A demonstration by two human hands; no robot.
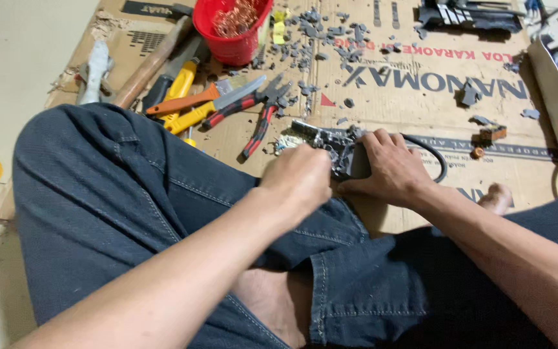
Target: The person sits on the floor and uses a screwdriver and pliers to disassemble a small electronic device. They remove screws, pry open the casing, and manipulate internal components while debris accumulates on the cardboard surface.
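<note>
The person sits cross-legged on a flattened cardboard sheet, and between the knees, just past the dark jeans, lies a small dark broken device with a black cable coming out to the right. The right hand lies over the right side of this device, fingers curled and pressed down on it, so it is held firm against the cardboard. The left hand is closed into a loose fist at the left edge of the device; I cannot tell if it pinches a small part or a tool, because the fingers hide what is inside. To do this step well, I think the holding hand should keep the device flat and not let it slide, and the working hand should pull or pry with small force, away from the other hand's fingers, since the broken edges look sharp. Far to the left lie red-handled pliers, a scraper with orange handle, a yellow-handled tool and a wooden-handled hammer, all near enough to reach. A red bucket with copper-coloured wire stands at the far side, and many grey plastic fragments are scattered on the cardboard around it.
</note>
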